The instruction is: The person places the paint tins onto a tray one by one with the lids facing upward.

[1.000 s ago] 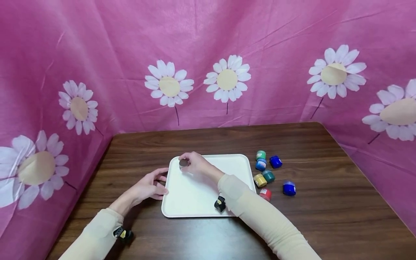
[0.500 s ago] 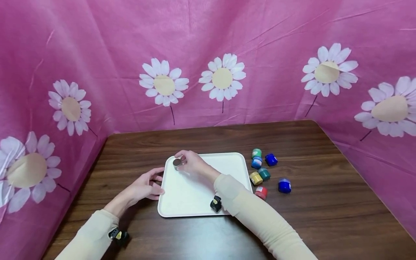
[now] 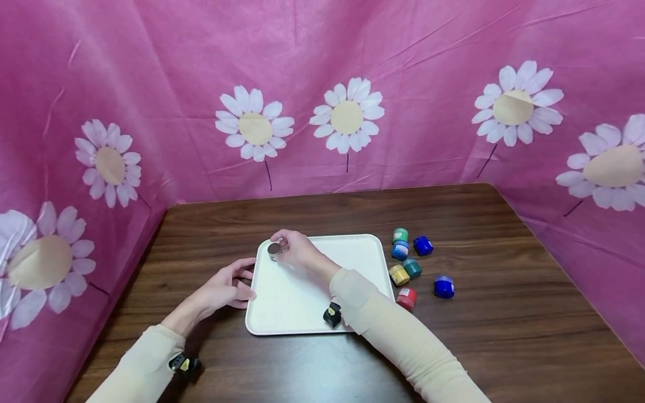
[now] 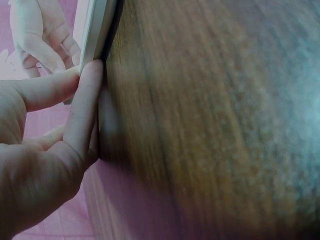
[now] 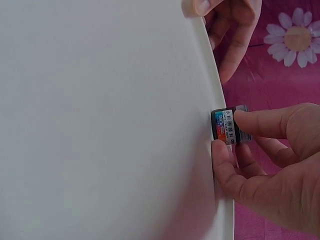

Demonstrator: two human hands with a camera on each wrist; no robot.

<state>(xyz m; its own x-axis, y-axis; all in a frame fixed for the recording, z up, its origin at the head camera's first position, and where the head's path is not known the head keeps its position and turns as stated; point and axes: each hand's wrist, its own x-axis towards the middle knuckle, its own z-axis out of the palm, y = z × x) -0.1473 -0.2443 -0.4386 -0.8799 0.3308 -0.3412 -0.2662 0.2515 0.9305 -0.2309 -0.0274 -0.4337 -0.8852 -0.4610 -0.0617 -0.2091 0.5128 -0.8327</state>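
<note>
My right hand point(image 3: 300, 251) pinches a small paint jar point(image 3: 274, 251) between thumb and fingers at the far left corner of a white tray point(image 3: 297, 302). In the right wrist view the jar point(image 5: 225, 126) shows a dark body and a printed label, close by the tray's rim. My left hand point(image 3: 221, 288) is at the tray's left side, its fingertips touching the rim with the fingers fairly straight. The left wrist view has its fingers point(image 4: 82, 110) against the tray's edge, low over the wooden table.
Right of the tray lie several more paint jars: green point(image 3: 400, 235), light blue point(image 3: 400, 250), teal point(image 3: 412, 268), yellow point(image 3: 399, 275), red point(image 3: 406, 298) and dark blue point(image 3: 444, 286). A pink cloth point(image 3: 302, 45) with daisies hangs around the brown wooden table point(image 3: 211, 224).
The right hand has brought the paint jar a little left, closer to the tray's far left corner, and has since stayed there. The left hand stays at the tray's edge. The head view has shifted slightly.
</note>
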